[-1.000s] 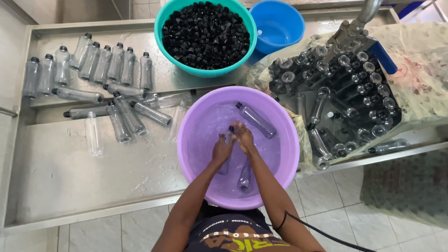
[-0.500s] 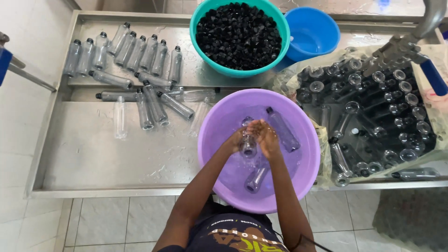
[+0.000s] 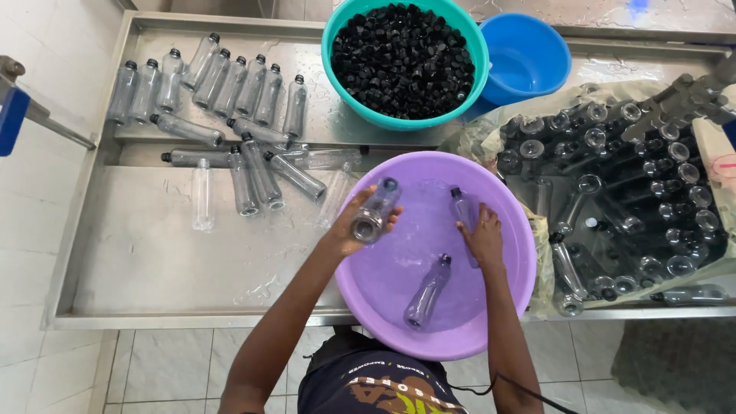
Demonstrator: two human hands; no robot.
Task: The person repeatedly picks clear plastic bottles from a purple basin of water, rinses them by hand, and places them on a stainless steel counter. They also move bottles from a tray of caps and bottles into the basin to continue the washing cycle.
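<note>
My left hand (image 3: 349,230) holds a clear plastic bottle with a black cap (image 3: 375,211) above the left side of a purple basin (image 3: 368,295) of water. My right hand (image 3: 484,239) rests on a second capped bottle (image 3: 462,211) lying in the water at the basin's right. A third capped bottle (image 3: 426,293) floats near the basin's front.
A teal basin (image 3: 331,54) full of black caps and a blue bowl (image 3: 529,57) stand behind. Several capped bottles (image 3: 230,115) lie on the steel counter (image 3: 153,253) at left. A sack of uncapped bottles (image 3: 621,192) sits at right.
My left hand has lifted one bottle out of the water toward the left. My right hand has moved apart to another bottle at the basin's right.
</note>
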